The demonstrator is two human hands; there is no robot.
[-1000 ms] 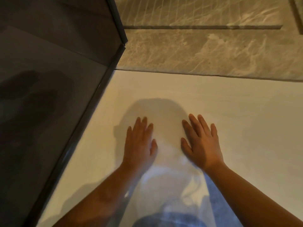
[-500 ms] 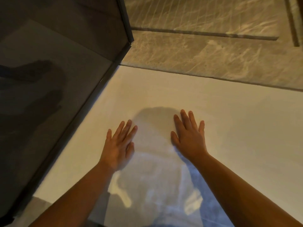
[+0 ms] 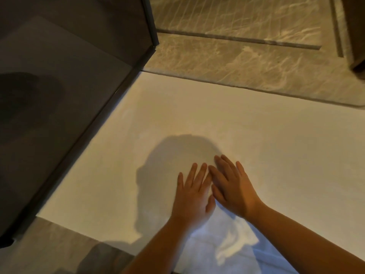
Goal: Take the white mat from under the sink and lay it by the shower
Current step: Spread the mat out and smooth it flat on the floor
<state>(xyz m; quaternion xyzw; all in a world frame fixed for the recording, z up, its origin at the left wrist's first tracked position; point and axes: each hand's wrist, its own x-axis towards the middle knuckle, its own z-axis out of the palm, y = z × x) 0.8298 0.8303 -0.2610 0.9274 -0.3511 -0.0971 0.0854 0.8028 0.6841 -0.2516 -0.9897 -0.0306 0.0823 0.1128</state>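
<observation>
The white mat lies flat on the floor, its far edge against the marble shower floor and its left edge along the dark glass shower panel. My left hand rests palm down on the mat, fingers spread. My right hand lies flat beside it, its fingers touching those of the left hand. Neither hand grips anything. A shadow of my head falls on the mat ahead of the hands.
The dark metal frame of the glass panel stands at the mat's far left corner. Grey floor tiles show at the near left. A dark object sits at the far right edge.
Both hands slid together over the mat until their fingers touch. The view shifted left, so the mat's near left corner and the floor tiles show.
</observation>
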